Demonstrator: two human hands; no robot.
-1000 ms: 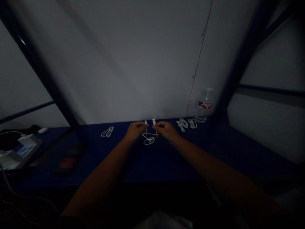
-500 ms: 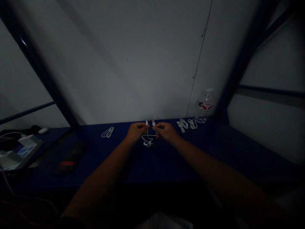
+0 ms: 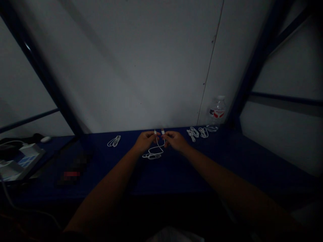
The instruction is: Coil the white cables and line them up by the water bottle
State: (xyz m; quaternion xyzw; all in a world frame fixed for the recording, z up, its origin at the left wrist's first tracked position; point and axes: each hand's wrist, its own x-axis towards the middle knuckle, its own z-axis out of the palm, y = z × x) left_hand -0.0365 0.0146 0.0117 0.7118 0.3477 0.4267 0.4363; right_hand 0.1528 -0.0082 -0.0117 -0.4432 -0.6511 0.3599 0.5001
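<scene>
A white USB cable (image 3: 154, 156) hangs between my two hands, its slack looped loosely below them over the blue surface. My left hand (image 3: 145, 140) pinches the smaller plug end (image 3: 155, 132) between thumb and fingers. In my right hand (image 3: 175, 139) is the larger USB plug (image 3: 163, 131), also pinched and pointing away from me. The two plugs are side by side with a small gap. Off to the left lies a coiled white cable (image 3: 114, 141). Right of my right hand are more bundled white cables (image 3: 193, 133), with a smaller bundle (image 3: 203, 132) beside them.
A clear plastic bottle (image 3: 216, 114) stands against the grey wall (image 3: 151, 67) at the back right. On the far left are a white power strip with chargers (image 3: 27, 158) and a small white object (image 3: 46, 139). Blue metal posts (image 3: 47, 77) frame the blue bench (image 3: 171, 181).
The cable's hanging loops have loosened, spreading lower and to the left. Both hands keep their pinch on the plugs and have barely moved.
</scene>
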